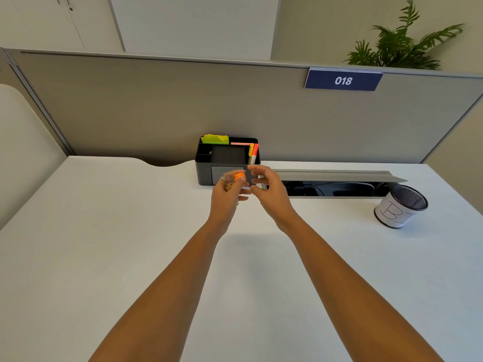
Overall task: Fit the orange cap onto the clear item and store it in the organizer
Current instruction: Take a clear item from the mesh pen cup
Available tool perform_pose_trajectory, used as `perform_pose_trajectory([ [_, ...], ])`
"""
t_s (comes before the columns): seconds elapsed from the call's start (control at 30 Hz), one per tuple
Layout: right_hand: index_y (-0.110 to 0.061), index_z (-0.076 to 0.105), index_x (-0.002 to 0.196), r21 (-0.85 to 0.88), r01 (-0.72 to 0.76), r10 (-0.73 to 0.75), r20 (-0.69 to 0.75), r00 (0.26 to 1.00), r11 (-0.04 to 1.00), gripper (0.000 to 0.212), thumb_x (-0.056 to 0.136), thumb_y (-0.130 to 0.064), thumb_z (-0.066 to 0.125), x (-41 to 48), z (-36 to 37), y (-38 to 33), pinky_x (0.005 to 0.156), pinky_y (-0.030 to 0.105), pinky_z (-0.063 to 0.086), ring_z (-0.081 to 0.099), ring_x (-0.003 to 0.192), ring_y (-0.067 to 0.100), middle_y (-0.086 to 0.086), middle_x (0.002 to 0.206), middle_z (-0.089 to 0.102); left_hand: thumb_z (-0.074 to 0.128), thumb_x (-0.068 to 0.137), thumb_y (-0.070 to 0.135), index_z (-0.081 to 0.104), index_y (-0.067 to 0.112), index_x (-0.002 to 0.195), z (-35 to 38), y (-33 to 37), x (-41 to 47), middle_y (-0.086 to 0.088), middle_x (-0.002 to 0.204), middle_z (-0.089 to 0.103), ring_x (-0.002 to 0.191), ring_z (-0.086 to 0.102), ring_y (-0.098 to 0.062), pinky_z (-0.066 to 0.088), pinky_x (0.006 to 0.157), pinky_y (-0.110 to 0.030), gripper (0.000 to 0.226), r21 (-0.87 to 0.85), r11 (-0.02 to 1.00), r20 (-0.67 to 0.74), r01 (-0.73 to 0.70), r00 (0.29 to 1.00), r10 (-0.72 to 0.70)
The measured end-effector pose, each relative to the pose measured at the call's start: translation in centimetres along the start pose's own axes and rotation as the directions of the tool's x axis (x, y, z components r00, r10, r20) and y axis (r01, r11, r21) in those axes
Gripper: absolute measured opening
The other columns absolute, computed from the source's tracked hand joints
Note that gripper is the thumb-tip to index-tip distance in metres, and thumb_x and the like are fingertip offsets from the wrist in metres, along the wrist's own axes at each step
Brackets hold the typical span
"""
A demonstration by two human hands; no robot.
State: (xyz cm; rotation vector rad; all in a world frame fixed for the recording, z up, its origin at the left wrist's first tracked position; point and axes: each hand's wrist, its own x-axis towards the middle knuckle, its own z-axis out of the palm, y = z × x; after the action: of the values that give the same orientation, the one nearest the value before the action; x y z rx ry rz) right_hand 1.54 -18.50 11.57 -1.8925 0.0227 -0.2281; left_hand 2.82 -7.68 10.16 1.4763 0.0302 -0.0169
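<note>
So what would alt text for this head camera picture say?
Over a white desk, the left hand holds a clear jar and an orange cap; the right hand hovers beside it, before a black organizer.

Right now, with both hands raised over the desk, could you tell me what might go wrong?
1. The clear item sits in the left hand above the desk; its small contents could spill if it tips before the orange cap seats.
2. The cap is pinched at the fingertips and might drop and roll.
3. The organizer is already crowded with markers, which could be knocked.
</note>
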Motion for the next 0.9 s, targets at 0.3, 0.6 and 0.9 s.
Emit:
perform_pose_trajectory([
  [0.3, -0.025, 0.040, 0.100, -0.043, 0.044, -0.042, 0.046, 0.998, 0.998, 0.044, 0.074, -0.020, 0.075, -1.1, 0.3, 0.8, 0.059, 0.005, 0.046, 0.055, 0.079, 0.006, -0.007, 0.097, 0.052, 0.054, 0.090, 0.025, 0.055, 0.021, 0.121, 1.5, 0.0, -0.3, -0.002, 0.112, 0.059, 0.105, 0.054, -0.018, 0.043, 0.093, -0.033, 0.031, -0.001, 0.999, -0.042, 0.035, 0.999, -0.035],
  [0.6, -0.023, 0.040, 0.107, -0.051, 0.109, -0.110, -0.016, 0.994, 0.993, 0.048, 0.075, -0.015, 0.074, -1.5, 0.8, 1.3, 0.063, -0.001, 0.044, 0.057, 0.082, 0.003, -0.008, 0.097, 0.057, 0.054, 0.090, 0.023, 0.059, 0.021, 0.114, 2.4, -0.7, -0.2, -0.006, 0.110, 0.065, 0.099, 0.062, -0.020, 0.052, 0.084, -0.028, 0.024, -0.026, 0.999, -0.111, 0.022, 0.994, -0.025],
  [0.9, -0.021, 0.045, 0.116, -0.062, 0.071, -0.071, 0.011, 0.997, 0.996, 0.048, 0.077, -0.026, 0.073, -2.6, -1.1, 3.1, 0.072, 0.004, 0.045, 0.061, 0.085, 0.006, 0.002, 0.105, 0.067, 0.061, 0.085, 0.019, 0.066, 0.019, 0.106, 4.1, -0.4, 0.5, -0.004, 0.101, 0.068, 0.093, 0.062, -0.018, 0.050, 0.069, -0.022, 0.022, 0.007, 1.000, -0.184, -0.020, 0.983, 0.021],
])
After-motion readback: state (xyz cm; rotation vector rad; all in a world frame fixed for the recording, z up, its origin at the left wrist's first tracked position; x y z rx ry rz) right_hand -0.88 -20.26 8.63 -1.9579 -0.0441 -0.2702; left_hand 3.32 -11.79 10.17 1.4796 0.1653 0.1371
